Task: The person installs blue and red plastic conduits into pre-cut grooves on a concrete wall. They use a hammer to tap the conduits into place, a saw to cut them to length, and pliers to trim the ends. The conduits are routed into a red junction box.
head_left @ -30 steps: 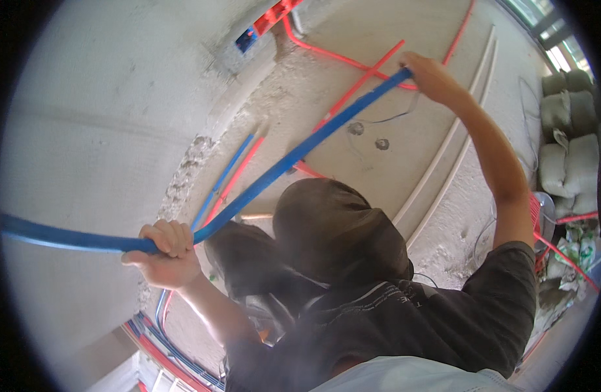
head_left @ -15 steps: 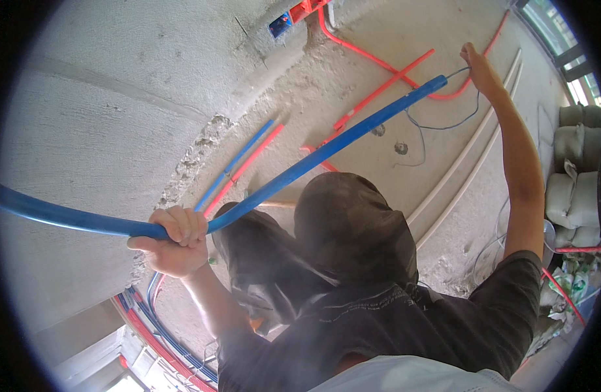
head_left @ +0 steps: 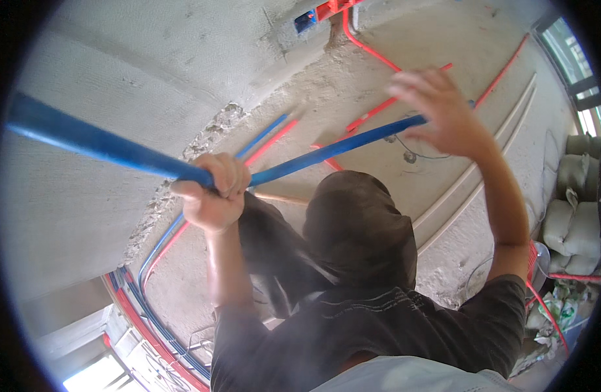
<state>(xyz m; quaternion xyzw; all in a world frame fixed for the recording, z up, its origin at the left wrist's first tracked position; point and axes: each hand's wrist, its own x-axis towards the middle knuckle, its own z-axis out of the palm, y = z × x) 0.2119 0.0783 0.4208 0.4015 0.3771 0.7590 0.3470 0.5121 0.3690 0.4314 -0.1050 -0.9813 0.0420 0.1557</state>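
Note:
A long blue pipe [head_left: 340,149] slants across the view, bent slightly at my left hand [head_left: 215,193], whose fingers are wrapped round it. Its left part rises toward the wall and its right part reaches over the floor. Near the pipe's far right end, my right hand [head_left: 444,114] is open, fingers spread and somewhat blurred, in front of the pipe; whether it touches the pipe I cannot tell. Below that hand, a thin grey wire [head_left: 421,154] curves over the floor. Where its other end runs is hidden.
Red conduit [head_left: 372,114] and short blue and red pipes [head_left: 271,142] run along the floor by the rough wall [head_left: 137,130]. Two pale pipes [head_left: 470,176] lie to the right. Stacked sacks [head_left: 571,225] stand at far right. Bundled pipes [head_left: 158,336] curve at lower left.
My right hand has let go of the thin wire and come back beside the pipe's end, fingers spreading. My left hand has moved up and right with the pipe, whose left part now tilts higher.

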